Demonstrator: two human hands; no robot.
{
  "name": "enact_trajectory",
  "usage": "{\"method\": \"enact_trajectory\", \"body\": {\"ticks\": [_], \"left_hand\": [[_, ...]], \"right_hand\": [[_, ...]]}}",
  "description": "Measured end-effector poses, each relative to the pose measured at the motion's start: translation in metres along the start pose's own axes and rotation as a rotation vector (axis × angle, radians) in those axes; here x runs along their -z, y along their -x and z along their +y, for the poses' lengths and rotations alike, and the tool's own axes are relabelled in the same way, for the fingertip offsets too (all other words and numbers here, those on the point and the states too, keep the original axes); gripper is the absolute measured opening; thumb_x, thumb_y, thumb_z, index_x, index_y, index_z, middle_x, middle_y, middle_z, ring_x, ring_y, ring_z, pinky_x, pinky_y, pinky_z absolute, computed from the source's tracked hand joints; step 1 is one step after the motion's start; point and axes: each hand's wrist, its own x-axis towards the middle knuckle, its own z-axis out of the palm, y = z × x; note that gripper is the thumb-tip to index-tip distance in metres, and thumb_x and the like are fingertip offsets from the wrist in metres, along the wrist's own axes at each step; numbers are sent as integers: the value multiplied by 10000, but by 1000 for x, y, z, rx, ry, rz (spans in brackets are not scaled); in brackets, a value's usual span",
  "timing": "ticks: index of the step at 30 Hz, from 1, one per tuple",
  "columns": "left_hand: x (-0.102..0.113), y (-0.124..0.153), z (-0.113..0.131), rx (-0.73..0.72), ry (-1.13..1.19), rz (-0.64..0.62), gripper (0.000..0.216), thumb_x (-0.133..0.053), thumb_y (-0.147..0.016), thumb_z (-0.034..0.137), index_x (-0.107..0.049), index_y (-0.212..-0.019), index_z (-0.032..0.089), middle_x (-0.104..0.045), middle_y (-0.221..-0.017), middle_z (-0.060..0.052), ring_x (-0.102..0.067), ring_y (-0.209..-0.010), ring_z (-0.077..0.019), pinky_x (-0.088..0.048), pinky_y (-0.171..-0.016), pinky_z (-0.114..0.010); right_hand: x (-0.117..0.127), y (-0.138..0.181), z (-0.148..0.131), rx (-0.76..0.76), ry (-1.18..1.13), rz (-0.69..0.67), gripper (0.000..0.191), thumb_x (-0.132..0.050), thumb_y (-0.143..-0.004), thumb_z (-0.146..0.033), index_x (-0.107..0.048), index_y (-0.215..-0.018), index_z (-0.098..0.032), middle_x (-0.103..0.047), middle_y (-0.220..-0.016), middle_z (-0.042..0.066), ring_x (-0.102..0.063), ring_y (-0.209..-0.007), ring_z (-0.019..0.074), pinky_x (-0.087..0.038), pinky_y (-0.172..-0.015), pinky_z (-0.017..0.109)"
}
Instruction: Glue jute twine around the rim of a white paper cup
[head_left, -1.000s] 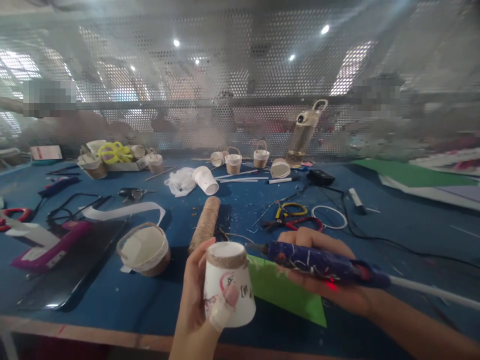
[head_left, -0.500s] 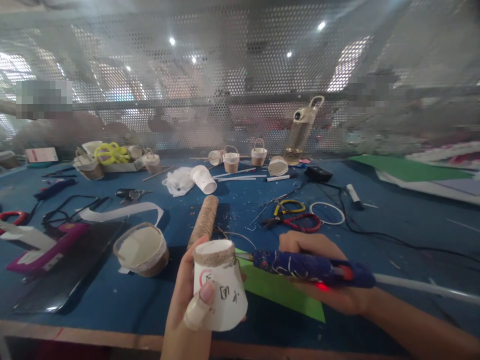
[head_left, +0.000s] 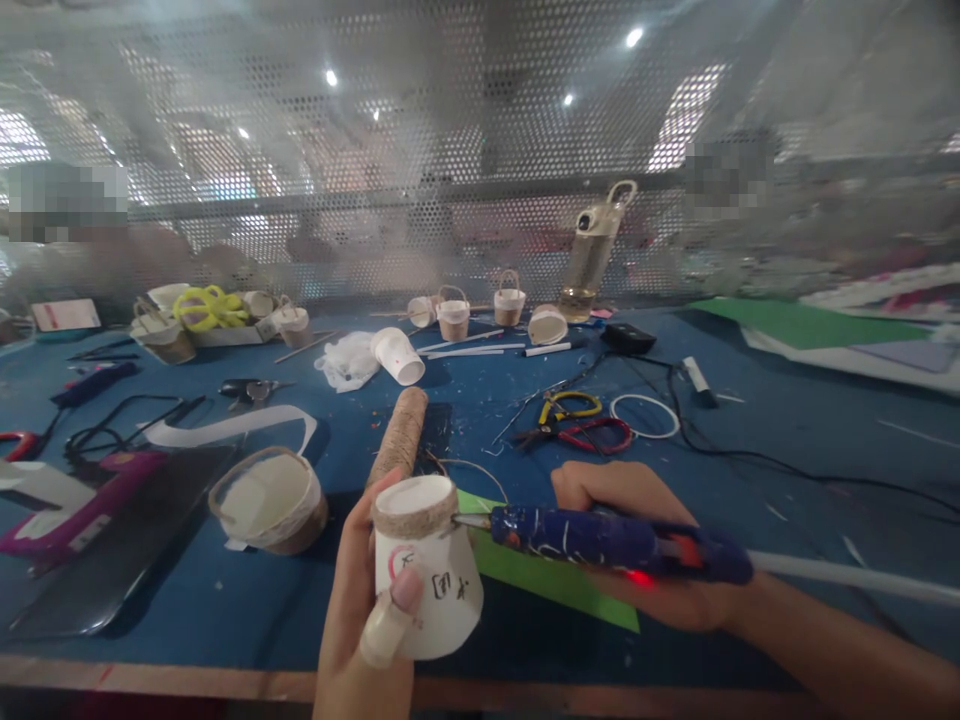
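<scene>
A white paper cup (head_left: 431,615), marked with black writing and a red ring, is in my left hand (head_left: 356,580). Twine (head_left: 417,518) wraps a band around its upper end. Tape or a bandage covers my left thumb. My right hand (head_left: 637,500) is closed around a blue glue gun (head_left: 585,537) with a red light and a white glue stick (head_left: 847,573) at its back. The nozzle meets the cup's side at the lower edge of the twine band. Behind the cup lies a roll of twine (head_left: 401,430), and a loose strand curves off toward the right.
Left of the cup stands a twine-trimmed basket (head_left: 274,510) near a dark tablet (head_left: 127,560). Green paper (head_left: 555,575) lies under the glue gun. Pliers (head_left: 596,435), a white ring (head_left: 645,416) and a black cable are to the right. Small baskets (head_left: 453,320) and a bottle (head_left: 592,255) line the back.
The view has shifted slightly, so everything sits a little further left. The nozzle has moved slightly down and left along the twine band. Both hands keep their hold.
</scene>
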Motion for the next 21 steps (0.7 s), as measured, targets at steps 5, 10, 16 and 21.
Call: {"method": "enact_trajectory", "body": {"ticks": [5, 10, 16, 21], "left_hand": [[-3, 1, -1, -38, -40, 30, 635, -865, -770, 543, -662, -1342, 355, -736, -1287, -48, -725, -1146, -329, -629, -961, -415], [-3, 1, -4, -54, -102, 68, 636, -874, -768, 502, -655, -1353, 386, -744, -1279, -25, -684, -1214, -335, -603, -1014, -434], [-2, 2, -3, -63, -120, 70, 688, -895, -743, 542, -629, -1363, 406, -722, -1322, -19, -675, -1256, -344, -560, -1077, -451], [-6, 3, -3, -66, -154, 115, 737, -892, -727, 587, -607, -1372, 372, -731, -1303, -36, -719, -1160, -323, -610, -960, -408]], "right_hand": [[-2, 0, -2, 10, 4, 12, 322, -648, -749, -157, -340, -730, -250, -398, -628, -77, -302, -558, 117, -228, -533, 302], [-3, 0, -3, 31, 16, 13, 345, -654, -735, -161, -321, -730, -250, -358, -620, -85, -258, -554, 115, -232, -539, 301], [0, -1, -5, 20, 24, 19, 326, -634, -743, -156, -322, -729, -250, -370, -627, -83, -278, -561, 114, -239, -539, 296], [-2, 0, -2, 47, 34, 33, 323, -633, -727, -150, -326, -735, -250, -370, -623, -90, -269, -558, 109, -224, -527, 285]]}}
